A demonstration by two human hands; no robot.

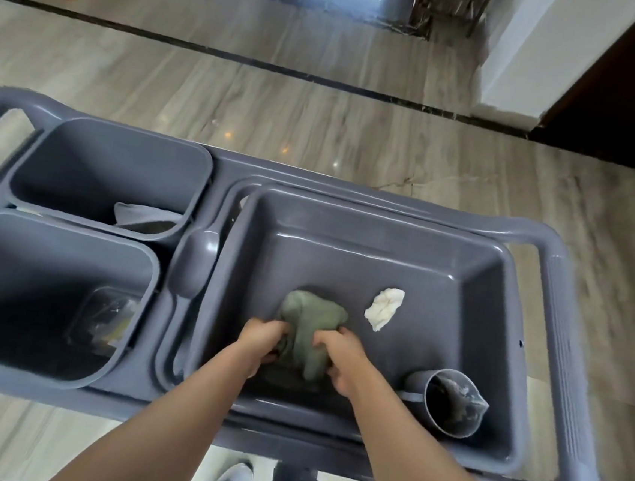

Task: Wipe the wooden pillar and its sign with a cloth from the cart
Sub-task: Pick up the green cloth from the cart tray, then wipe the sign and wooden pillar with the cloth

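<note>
Head view: both hands grip the crumpled green cloth (309, 325).
Left hand (259, 346) and right hand (338, 360) fingers clenched on it; white rag (383, 313) just beyond right fingers.

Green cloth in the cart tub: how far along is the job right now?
Early. Done: nothing visible beyond reaching the cart. In hand: left hand and right hand both grip the green cloth, bunched low in the large tub. Left: lifting it out and all wiping; no pillar or sign is in view.

Both the left hand (260, 342) and right hand (339, 356) clutch the green cloth (309, 318) inside the cart (560, 305) tub, beside a white rag (383, 313).
</note>
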